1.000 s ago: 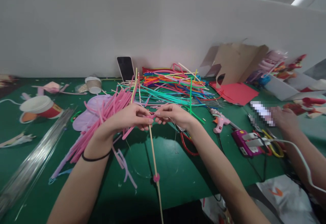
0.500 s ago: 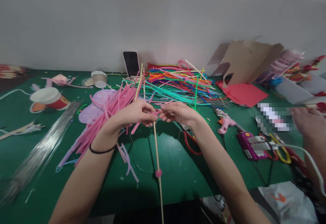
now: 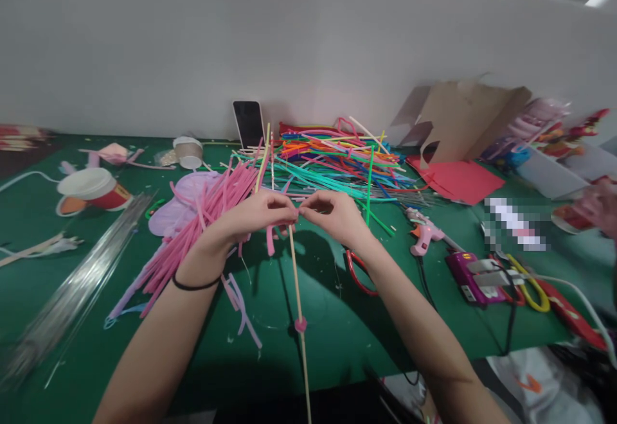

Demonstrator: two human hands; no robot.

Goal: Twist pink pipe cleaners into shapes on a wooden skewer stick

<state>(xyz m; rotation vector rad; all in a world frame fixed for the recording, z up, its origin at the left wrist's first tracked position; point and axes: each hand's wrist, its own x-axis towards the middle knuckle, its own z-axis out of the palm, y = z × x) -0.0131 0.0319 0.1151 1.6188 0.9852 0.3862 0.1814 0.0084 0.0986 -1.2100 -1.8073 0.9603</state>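
My left hand [image 3: 258, 213] and my right hand [image 3: 332, 213] meet fingertip to fingertip above the green table [image 3: 72, 360]. Both pinch a pink pipe cleaner [image 3: 270, 239] at the top of a thin wooden stick [image 3: 297, 308]. The stick runs down toward me, with a small pink twist [image 3: 301, 324] on it lower down. A loose end of the pipe cleaner hangs below my left fingers. Behind my left hand lies a bundle of pink pipe cleaners [image 3: 193, 231].
A heap of coloured pipe cleaners [image 3: 332, 160], a phone [image 3: 249, 123], paper cups [image 3: 94, 187], wire rods [image 3: 77, 289], red scissors [image 3: 357, 270], a pink glue gun [image 3: 424, 234], red paper [image 3: 457, 176] and cardboard [image 3: 463, 119] lie about. Another person's hand [image 3: 598, 202] is at the right.
My hands have drawn closer and risen slightly, and the pipe cleaner end now hangs down. The other person's arm has pulled away to the right edge.
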